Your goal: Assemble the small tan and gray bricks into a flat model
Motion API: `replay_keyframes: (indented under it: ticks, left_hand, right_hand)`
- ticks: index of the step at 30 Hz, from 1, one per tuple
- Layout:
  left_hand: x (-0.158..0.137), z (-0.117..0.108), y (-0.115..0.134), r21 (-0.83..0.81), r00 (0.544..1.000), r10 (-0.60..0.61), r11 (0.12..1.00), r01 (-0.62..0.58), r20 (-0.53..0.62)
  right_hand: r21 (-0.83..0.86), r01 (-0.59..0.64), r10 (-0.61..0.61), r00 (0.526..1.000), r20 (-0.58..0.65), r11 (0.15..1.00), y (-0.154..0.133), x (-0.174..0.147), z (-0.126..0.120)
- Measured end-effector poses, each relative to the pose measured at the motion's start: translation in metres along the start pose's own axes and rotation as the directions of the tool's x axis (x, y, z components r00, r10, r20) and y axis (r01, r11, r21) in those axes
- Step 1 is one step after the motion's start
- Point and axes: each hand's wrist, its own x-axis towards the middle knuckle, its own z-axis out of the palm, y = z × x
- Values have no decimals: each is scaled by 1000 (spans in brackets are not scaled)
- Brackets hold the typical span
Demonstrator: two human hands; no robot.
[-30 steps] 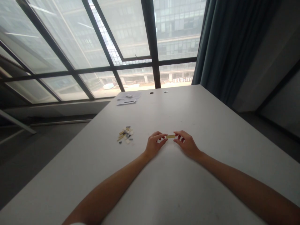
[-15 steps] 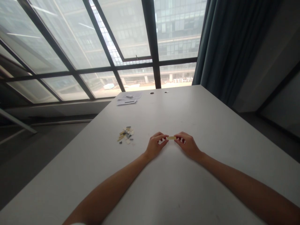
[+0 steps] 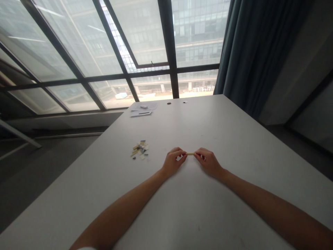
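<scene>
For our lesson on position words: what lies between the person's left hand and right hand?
In the head view, a thin yellowish strip spans the gap between the left hand and the right hand, one end pinched in each.

Bright windows [image 3: 140,34] (blue curtain [image 3: 241,59] alongside) rise beyond the white table [image 3: 223,125].

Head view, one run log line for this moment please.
left hand: pinches yellow strip, left end | right hand: pinches its right end | loose pieces: piled on white table, left of hands
</scene>
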Motion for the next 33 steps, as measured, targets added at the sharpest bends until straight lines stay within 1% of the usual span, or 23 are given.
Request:
replay_keyframes:
  ticks: [5,10,13,21,26,30,33]
  left_hand:
    - [-1,-1,0,-14,1000,9,1000,-9,-5]
    - [-1,-1,0,1,997,78,997,-78,-11]
    - [0,-1,1,30,995,97,995,-96,-31]
    - [0,-1,1,49,994,94,995,-91,-63]
    - [0,-1,-1,55,988,148,988,-146,-30]
    - [0,0,-1,59,979,205,977,-206,23]
    - [-1,0,0,54,975,220,974,-222,41]
  right_hand:
    - [-14,-11,11,1000,1,1000,5,-2,2]
    - [-2,-38,38,999,4,999,6,-2,3]
    - [7,-42,42,999,13,999,6,-1,3]
    - [58,-47,51,997,-62,997,8,1,2]
    - [56,-58,61,996,-62,997,8,1,3]
    - [83,-123,127,991,-50,989,8,1,4]
    - [116,-172,178,983,-45,978,8,2,5]
